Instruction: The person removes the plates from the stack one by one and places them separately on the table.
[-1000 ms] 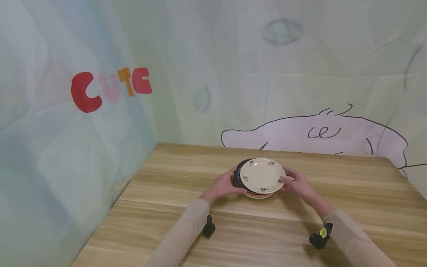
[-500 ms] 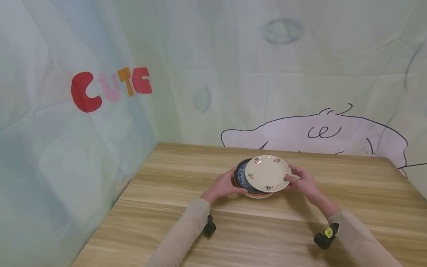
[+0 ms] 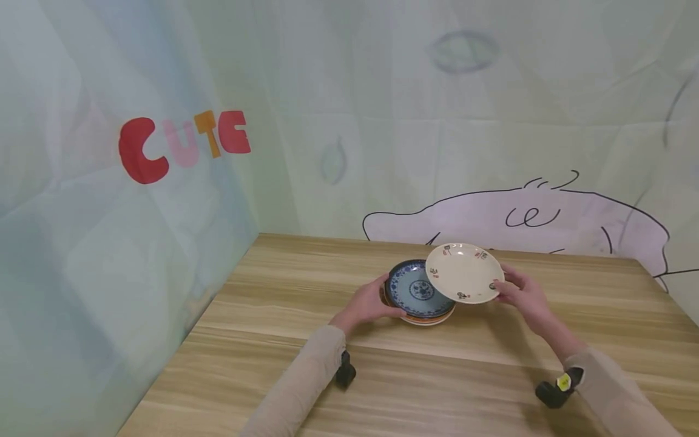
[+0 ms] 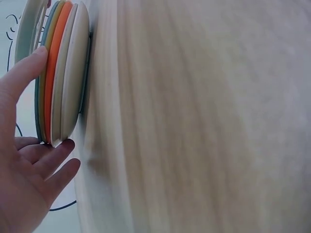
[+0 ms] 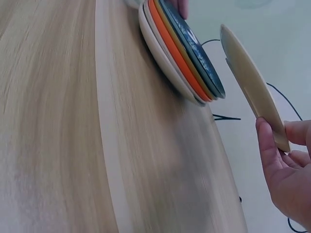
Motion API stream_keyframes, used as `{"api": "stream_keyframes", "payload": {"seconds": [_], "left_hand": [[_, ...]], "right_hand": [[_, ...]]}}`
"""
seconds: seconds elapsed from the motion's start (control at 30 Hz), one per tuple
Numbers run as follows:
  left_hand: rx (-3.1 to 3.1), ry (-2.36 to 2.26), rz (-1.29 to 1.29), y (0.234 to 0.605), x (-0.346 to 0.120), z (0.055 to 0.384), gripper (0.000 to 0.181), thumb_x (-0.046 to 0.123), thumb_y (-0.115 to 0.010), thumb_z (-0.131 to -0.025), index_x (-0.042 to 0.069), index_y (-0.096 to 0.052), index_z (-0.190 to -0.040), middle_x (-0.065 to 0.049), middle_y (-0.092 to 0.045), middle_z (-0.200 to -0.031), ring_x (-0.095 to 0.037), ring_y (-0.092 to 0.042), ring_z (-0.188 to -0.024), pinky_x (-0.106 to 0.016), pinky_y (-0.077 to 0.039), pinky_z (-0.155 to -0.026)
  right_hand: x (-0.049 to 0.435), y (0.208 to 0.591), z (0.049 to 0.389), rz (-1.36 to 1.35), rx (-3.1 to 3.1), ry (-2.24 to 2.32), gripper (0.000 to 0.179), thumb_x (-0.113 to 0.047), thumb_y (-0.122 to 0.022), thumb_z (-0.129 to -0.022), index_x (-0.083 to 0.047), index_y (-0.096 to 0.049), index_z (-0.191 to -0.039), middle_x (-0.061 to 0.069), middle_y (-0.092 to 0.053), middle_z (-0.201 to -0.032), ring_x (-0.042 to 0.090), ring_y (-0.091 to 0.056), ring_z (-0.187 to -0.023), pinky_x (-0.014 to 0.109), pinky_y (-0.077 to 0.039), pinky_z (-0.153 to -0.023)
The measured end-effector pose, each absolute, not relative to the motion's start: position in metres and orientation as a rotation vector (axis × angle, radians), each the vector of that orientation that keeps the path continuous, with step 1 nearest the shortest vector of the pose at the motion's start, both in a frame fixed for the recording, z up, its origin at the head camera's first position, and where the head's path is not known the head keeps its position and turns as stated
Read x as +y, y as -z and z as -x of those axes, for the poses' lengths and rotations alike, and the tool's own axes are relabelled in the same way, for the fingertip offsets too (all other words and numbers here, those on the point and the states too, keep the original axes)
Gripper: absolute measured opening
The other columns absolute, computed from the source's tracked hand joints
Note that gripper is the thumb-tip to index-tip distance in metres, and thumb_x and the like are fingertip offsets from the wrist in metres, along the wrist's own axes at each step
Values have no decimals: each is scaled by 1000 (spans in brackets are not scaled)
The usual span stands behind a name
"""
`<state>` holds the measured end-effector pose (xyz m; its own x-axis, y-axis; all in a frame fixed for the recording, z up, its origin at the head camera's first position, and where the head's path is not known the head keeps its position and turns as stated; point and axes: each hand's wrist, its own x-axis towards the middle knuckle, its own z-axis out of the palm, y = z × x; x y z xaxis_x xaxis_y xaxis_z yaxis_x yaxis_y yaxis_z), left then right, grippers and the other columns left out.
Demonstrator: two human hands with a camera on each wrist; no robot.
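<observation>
A cream plate (image 3: pixel 465 274) with small printed figures along its rim is pinched at its right edge between the thumb and fingers of my right hand (image 3: pixel 526 298). It is raised and tilted, overlapping the stack's right side in the head view. A blue patterned plate (image 3: pixel 415 290) tops the stack of plates, and an orange plate (image 4: pixel 54 68) and paler ones show beneath it. My left hand (image 3: pixel 368 303) grips the stack from the left, with the thumb (image 4: pixel 33 63) at the upper plates' edge and the fingers around the far side. The right wrist view shows a gap between cream plate and stack.
The wooden table (image 3: pixel 306 388) extends under both arms, its back edge just behind the plates. Fabric backdrops with printed drawings hang at the back and left. Black wrist cameras (image 3: pixel 554 393) sit below each sleeve.
My right hand has lifted the cream plate off the stack and carried it right and slightly up, uncovering the blue patterned plate. My left hand stays at the stack.
</observation>
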<state>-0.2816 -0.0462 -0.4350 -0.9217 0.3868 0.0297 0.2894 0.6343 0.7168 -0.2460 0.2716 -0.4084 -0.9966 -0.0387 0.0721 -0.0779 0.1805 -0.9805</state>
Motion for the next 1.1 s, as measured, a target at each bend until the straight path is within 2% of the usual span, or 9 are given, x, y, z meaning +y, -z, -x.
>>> {"api": "stream_keyframes", "payload": {"seconds": [0.17, 0.27, 0.33, 0.4, 0.5, 0.57, 0.8, 1.1], "left_hand": [[2720, -1167, -580, 434, -46, 282, 93, 39, -80, -64, 9, -34, -139, -9, -47, -134, -24, -42, -123, -40, -34, -103], [2717, -1163, -587, 434, -46, 282, 93, 39, -80, -64, 10, -34, -140, -8, -47, -134, -24, -42, -123, -40, -33, -103], [2718, -1165, -594, 435, -47, 283, 93, 39, -80, -64, 10, -34, -140, -8, -48, -133, -24, -42, -123, -40, -33, -103], [2720, -1163, -595, 435, -47, 283, 94, 39, -80, -64, 10, -34, -140, -8, -47, -134, -24, -42, -123, -40, -33, -103], [2727, -1151, -588, 436, -47, 284, 95, 41, -80, -63, 10, -34, -140, -8, -47, -134, -24, -42, -124, -40, -33, -103], [2730, -1148, -583, 437, -47, 284, 95, 41, -80, -63, 10, -33, -140, -8, -46, -135, -24, -41, -124, -40, -33, -103], [2725, -1162, -579, 439, -47, 284, 97, 41, -81, -62, 9, -33, -140, -9, -45, -136, -24, -40, -125, -40, -33, -104], [2731, -1152, -578, 440, -47, 285, 97, 42, -81, -62, 9, -33, -141, -9, -45, -136, -25, -40, -125, -40, -33, -103]], "right_hand": [[283, 408, 243, -69, -2360, -2009, 60, -6, -47, -93, 16, -13, -137, 38, -26, -129, -1, -57, -72, 17, -52, -68], [290, 408, 241, -51, -2356, -2007, 61, -7, -47, -93, 15, -12, -138, 35, -29, -128, -1, -57, -73, 17, -52, -69], [294, 409, 240, -46, -2333, -2025, 62, -8, -49, -93, 15, -12, -138, 25, -41, -120, -1, -58, -73, 17, -52, -69], [297, 409, 239, -48, -2289, -2060, 63, -6, -50, -92, 15, -12, -137, 9, -51, -108, 0, -58, -72, 17, -53, -68], [303, 410, 236, -47, -2247, -2093, 64, -5, -51, -91, 16, -13, -137, -14, -52, -92, 1, -58, -72, 17, -53, -66], [307, 411, 235, -38, -2244, -2094, 64, -5, -51, -91, 16, -13, -137, -18, -52, -89, 0, -58, -72, 16, -52, -65], [320, 416, 230, 25, -2233, -2115, 66, -5, -51, -91, 16, -9, -137, -23, -53, -85, -1, -58, -70, 16, -52, -65], [331, 429, 224, -29, -2257, -2087, 66, -4, -51, -91, 20, -6, -135, -23, -53, -90, 1, -59, -72, 18, -53, -64]]}}
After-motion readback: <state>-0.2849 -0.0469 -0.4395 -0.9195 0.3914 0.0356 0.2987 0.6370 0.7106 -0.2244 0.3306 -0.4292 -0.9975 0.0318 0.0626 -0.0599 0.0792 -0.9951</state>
